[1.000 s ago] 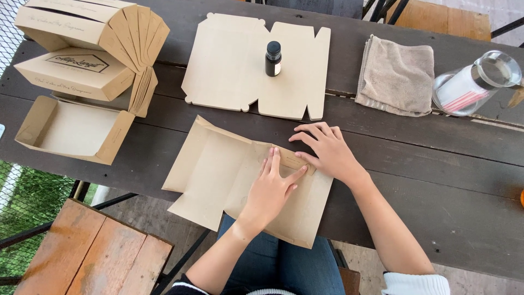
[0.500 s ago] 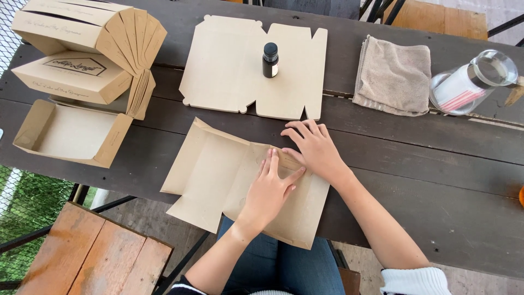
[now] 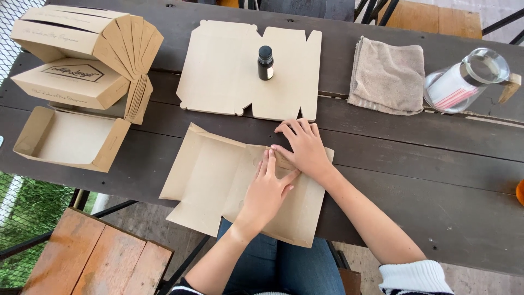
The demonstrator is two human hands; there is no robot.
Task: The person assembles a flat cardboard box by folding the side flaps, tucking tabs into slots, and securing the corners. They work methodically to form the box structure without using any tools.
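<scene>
Both palms press flat, fingers spread and gripping nothing: the left hand (image 3: 267, 188) and right hand (image 3: 303, 147) bear down together on a flat kraft cardboard blank (image 3: 218, 180) at the near edge of the dark wooden table (image 3: 436, 180); a crease looks to be in the making, and the next move would call for lifting a panel along that fold. At far left, a stack of folded boxes (image 3: 82, 60) stands above an open assembled box (image 3: 71, 139), which holds nothing; at far centre a second blank (image 3: 218, 71) bears a small dark bottle (image 3: 265, 63); further right lie a folded beige cloth (image 3: 388, 75) and a tipped glass jar (image 3: 464, 79) holding something pale with pink streaks.
</scene>
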